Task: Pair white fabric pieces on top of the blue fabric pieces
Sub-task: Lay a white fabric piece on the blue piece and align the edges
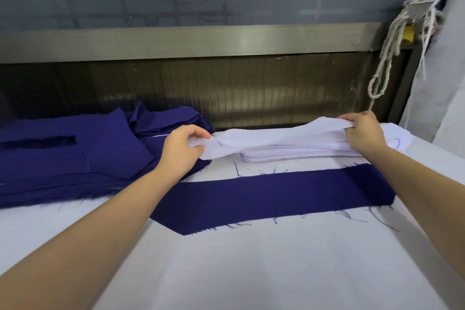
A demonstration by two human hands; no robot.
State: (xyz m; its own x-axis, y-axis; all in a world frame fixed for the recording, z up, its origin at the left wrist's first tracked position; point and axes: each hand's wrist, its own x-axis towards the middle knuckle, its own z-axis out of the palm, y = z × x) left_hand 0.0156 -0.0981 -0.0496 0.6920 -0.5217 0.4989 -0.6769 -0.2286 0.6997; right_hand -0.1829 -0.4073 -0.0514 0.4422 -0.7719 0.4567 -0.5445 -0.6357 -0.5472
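Head view, progress: one blue strip [276, 194] lies flat and bare on the counter [251, 272]. No white lies on it yet, so this pair is not made.
Step in hand: the top white piece [271, 137] is partly raised off the white stack [302, 153], just behind the blue strip. It looks about to be carried forward onto the strip.
Left grip: the left hand [181, 148], behind the strip's left end, pinches the left end of the white piece between thumb and fingers.
Right grip: the right hand [364, 133], behind the strip's right end, has its fingers curled round the other end.
Left to do: judging by the thick white stack and the blue stack [63, 158] to the left of the strip, many pairs remain. No finished pairs are in view.
Blue strip: a long band of dark, matte woven cloth. Its near left corner is cut on a slant and its edges are frayed.
White piece: thin, limp and slightly crumpled, sagging between the two hands. It is about as long as the strip.
Blue stack: many layers with a ragged front edge, the top pieces lying askew.
Counter: covered in pale, smooth cloth, with loose threads [347, 215] scattered round the strip.
Far right: a pale twisted rope [387, 58] hangs well behind the strip.
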